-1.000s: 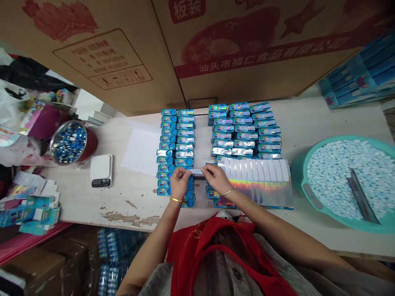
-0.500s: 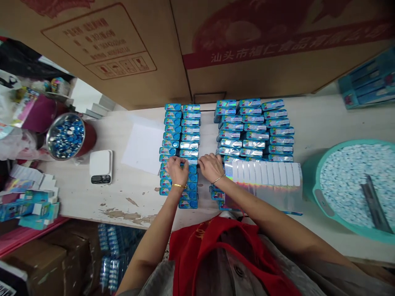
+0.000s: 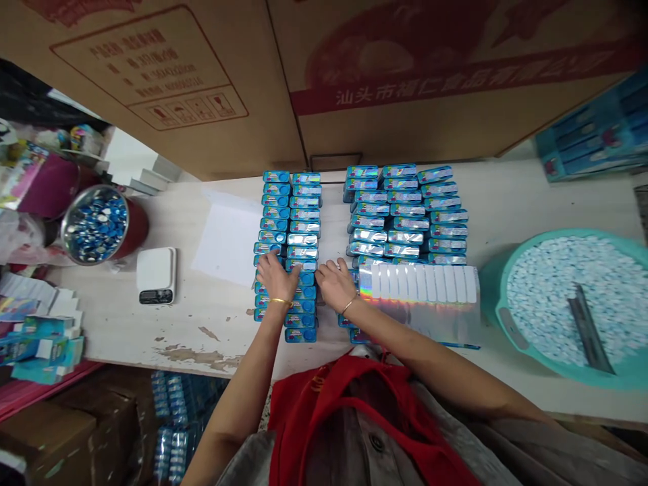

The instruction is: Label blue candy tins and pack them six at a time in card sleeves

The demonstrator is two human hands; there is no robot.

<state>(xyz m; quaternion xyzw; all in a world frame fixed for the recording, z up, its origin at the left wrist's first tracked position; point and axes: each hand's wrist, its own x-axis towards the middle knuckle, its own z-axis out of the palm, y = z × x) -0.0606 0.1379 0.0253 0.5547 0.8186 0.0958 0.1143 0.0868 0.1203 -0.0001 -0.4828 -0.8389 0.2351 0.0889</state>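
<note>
Small blue tins [image 3: 276, 202] stand packed in two columns in front of me, some in the right column with a shiny seal sticker. My left hand [image 3: 277, 278] rests over the columns, its thumb apart from the fingers and touching the end of a stickered tin [image 3: 300, 265]. At that tin's right end, my right hand [image 3: 335, 287] has its fingers curled and their tips close together; whatever they pinch is hidden. Beside my right wrist a sheet of seal stickers [image 3: 424, 283] on shiny backing lies partly over another group of blue tins [image 3: 402, 210].
A turquoise tub [image 3: 502, 297] of small wrapped pieces with a dark scoop stands at the right. Leftward are white paper [image 3: 227, 233], a small scale [image 3: 156, 270] and a metal pot [image 3: 136, 229] of blue wrapped pieces. Large cartons [image 3: 405, 128] wall off the back.
The whole view has shifted slightly. My left thumb has spread farther from the fingers, and my right fingers have curled a little more beside the tin.
</note>
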